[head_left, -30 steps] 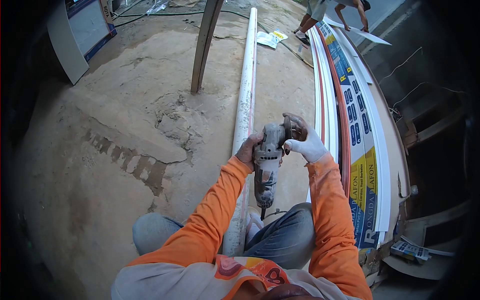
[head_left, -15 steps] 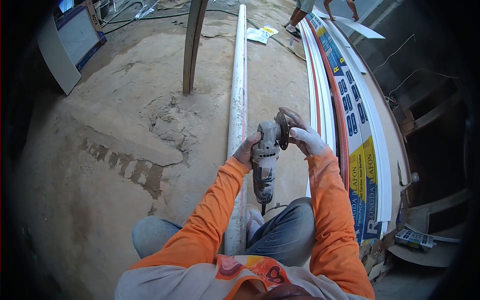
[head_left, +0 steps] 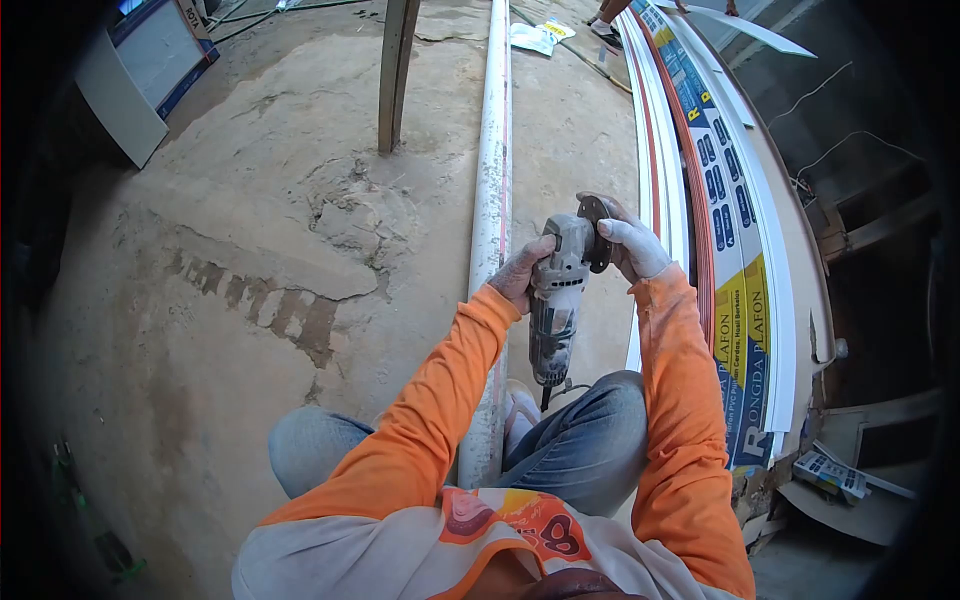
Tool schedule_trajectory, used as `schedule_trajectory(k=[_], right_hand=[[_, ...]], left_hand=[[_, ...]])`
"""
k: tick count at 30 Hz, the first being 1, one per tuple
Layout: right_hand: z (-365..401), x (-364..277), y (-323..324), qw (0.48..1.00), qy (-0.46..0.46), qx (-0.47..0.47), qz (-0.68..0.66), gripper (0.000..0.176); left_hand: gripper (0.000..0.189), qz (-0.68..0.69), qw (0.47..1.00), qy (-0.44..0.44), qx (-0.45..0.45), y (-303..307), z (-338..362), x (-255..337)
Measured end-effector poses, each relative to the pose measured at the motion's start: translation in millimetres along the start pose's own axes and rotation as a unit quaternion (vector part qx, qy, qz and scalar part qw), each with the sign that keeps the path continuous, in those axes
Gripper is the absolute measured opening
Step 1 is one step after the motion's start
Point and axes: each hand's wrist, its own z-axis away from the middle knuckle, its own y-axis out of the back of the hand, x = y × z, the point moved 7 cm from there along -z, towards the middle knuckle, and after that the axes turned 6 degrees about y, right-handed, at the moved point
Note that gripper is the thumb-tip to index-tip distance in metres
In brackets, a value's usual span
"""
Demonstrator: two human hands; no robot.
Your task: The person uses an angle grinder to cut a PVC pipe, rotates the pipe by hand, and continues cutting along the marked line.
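Your left hand gripped one angle grinder; your right hand held its one disc at the edge. The unit was positioned between your two knees and one post, just right of one white pipe.

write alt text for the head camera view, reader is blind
The left hand grips a dusty angle grinder while the right hand holds its dark disc. Below lies a long white pipe; stacked panels lie to the right.

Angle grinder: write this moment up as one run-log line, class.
left hand: gripping grinder | right hand: on disc | pipe: on ground
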Motion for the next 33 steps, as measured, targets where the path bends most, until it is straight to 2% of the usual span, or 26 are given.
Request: schedule_trajectory(k=[2,3,5,9,11,12,13,15,16,17,19,20,22,23,25,26,27,29,30,32,33], right_hand=[[-3.1,17.0,6.4,0.994,-0.104,-0.043,0.000,0.067],[-6.8,18.2,10.4,0.994,-0.104,-0.044,0.000,0.067],[-2.5,38.5,18.2,0.969,-0.246,-0.025,-0.009,0.067],[9.5,33.3,16.5,0.974,-0.225,-0.005,-0.040,0.069],[5.6,3.7,6.2,0.993,-0.043,-0.067,-0.085,0.071],[6.9,0.0,3.2,0.990,-0.032,-0.105,-0.084,0.070],[5.9,-1.8,4.9,0.991,-0.030,-0.104,-0.083,0.070],[5.2,5.3,8.6,0.991,-0.083,-0.110,-0.003,0.069],[4.0,15.3,14.0,0.984,-0.152,-0.096,-0.008,0.067],[-1.5,19.3,18.8,0.984,-0.150,-0.095,-0.009,0.067],[3.8,41.6,25.0,0.952,-0.291,-0.093,0.007,0.063],[7.9,46.0,25.9,0.953,-0.290,-0.091,0.007,0.063],[7.4,18.0,11.7,0.991,-0.096,-0.072,-0.062,0.062],[8.5,12.0,9.7,0.991,-0.094,-0.071,-0.062,0.062],[9.7,-1.9,3.3,0.990,-0.058,-0.118,0.046,0.066],[6.9,10.0,9.9,0.985,-0.129,-0.107,0.042,0.067],[2.4,13.2,13.3,0.985,-0.130,-0.106,0.042,0.067],[4.9,35.7,22.8,0.954,-0.287,-0.074,0.033,0.065],[9.5,37.2,20.3,0.954,-0.288,-0.074,0.032,0.065],[9.0,19.0,12.5,0.991,-0.124,-0.056,-0.005,0.067],[10.1,16.9,10.8,0.991,-0.124,-0.056,-0.005,0.067]], left_hand=[[0.065,0.003,1.000,0.007,-0.010,-2.2,-0.1,-3.5],[0.064,0.005,1.000,0.014,-0.021,-8.2,1.4,-2.4],[0.062,0.012,0.999,0.022,-0.026,-18.0,6.6,-0.8],[0.060,0.010,0.999,0.024,-0.025,-22.3,6.1,-2.1],[0.062,0.006,1.000,0.007,-0.013,-19.0,3.0,-2.7],[0.064,0.003,1.000,-0.009,0.004,-16.5,3.1,-1.8],[0.064,0.001,1.000,-0.010,0.002,-16.6,3.3,-2.6],[0.064,0.016,1.000,0.002,0.015,-14.3,4.5,-6.9],[0.057,0.038,0.999,0.004,-0.011,-14.1,2.8,-9.4],[0.057,0.036,0.999,0.005,-0.012,-12.7,1.3,-11.2],[0.063,0.023,0.999,0.005,0.022,-8.8,-0.1,-16.5],[0.063,0.022,1.000,0.006,0.020,-8.9,-0.6,-18.3],[0.061,0.038,0.999,0.010,0.017,-9.5,-1.1,-18.8],[0.061,0.037,0.999,0.010,0.015,-11.0,-0.6,-18.6],[0.061,0.035,0.999,0.008,0.017,-14.7,1.7,-15.4],[0.061,0.034,0.999,0.009,0.016,-14.4,1.3,-17.0],[0.061,0.037,0.999,0.011,0.015,-13.2,1.3,-19.6],[0.061,0.038,0.999,0.013,0.012,-11.8,-0.5,-20.8],[0.061,0.043,0.999,0.014,0.015,-10.7,-0.5,-22.3],[0.061,0.046,0.999,0.013,0.018,-8.4,-1.6,-22.1],[0.061,0.045,0.999,0.010,0.007,-8.5,-1.5,-20.7]])
